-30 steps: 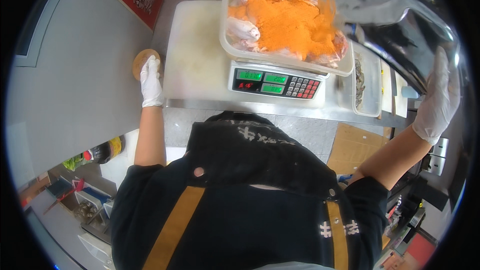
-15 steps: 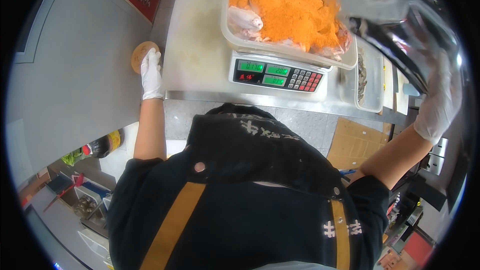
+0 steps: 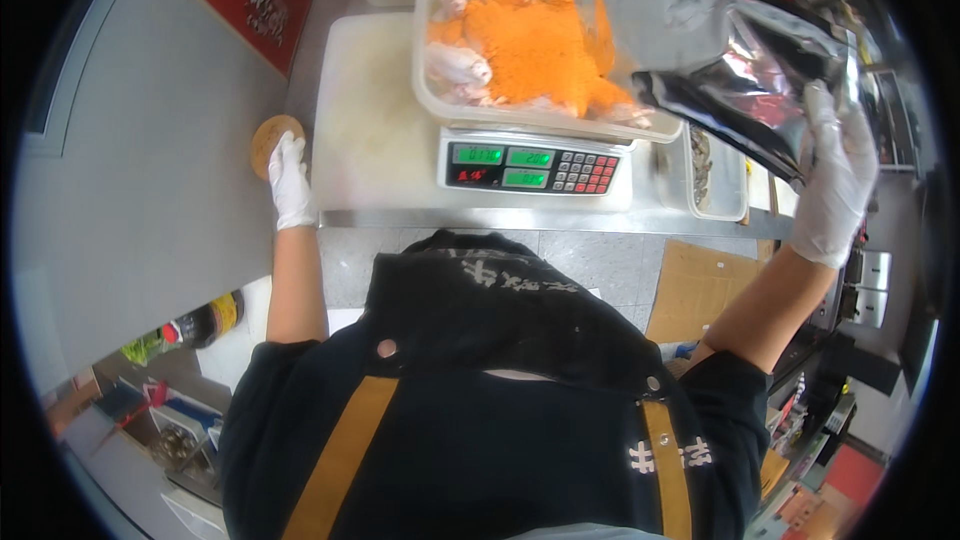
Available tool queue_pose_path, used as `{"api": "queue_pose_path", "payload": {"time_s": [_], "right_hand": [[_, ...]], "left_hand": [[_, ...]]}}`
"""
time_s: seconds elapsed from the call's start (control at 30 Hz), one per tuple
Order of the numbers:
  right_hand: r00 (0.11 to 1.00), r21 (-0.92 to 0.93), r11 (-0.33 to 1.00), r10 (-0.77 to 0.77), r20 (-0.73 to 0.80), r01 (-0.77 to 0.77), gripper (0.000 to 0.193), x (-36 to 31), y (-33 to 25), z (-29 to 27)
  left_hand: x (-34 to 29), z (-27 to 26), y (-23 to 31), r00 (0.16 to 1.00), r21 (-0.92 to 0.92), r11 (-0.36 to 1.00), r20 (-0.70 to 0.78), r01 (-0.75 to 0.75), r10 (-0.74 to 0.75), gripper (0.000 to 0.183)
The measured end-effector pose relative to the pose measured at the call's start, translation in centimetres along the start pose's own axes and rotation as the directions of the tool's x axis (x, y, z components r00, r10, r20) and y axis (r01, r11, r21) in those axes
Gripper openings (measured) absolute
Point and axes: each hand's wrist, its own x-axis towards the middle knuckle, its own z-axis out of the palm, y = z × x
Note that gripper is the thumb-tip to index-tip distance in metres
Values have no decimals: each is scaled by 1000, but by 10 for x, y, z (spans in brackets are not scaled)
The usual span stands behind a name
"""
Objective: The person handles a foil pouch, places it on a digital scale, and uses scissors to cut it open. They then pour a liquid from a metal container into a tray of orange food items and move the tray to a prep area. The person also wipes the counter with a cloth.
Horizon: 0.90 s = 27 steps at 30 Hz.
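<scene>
As powder is covering meat: your right hand is gripping the silver bag farther over the tub.
Left hand: touching a disc, grip unclear.

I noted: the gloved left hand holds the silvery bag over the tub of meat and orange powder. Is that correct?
Wrong hand: the head view shows the gloved right hand holding the silvery bag over the tub of meat and orange powder.
</scene>
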Motion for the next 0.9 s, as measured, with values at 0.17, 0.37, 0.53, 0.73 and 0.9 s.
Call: {"api": "queue_pose_path", "payload": {"time_s": [0.17,0.37,0.53,0.73,0.9], "right_hand": [[997,115,993,22,-73,-14,26,-8,3,-6],[989,44,998,-27,-144,34,26,-17,16,-15],[992,11,999,49,-113,-48,22,-25,31,-25],[936,199,973,174,-307,-116,25,-44,52,-30],[908,297,951,194,-370,-82,22,-60,58,-32]], "left_hand": [[8,4,-3,999,-19,999,-36,38,-39,52],[24,17,1,1000,-49,999,-5,-13,13,51],[28,23,3,1000,-63,998,0,-3,3,53],[29,28,1,1000,-111,994,-4,-15,15,50],[32,30,5,999,-53,998,-46,-19,16,49]]}}
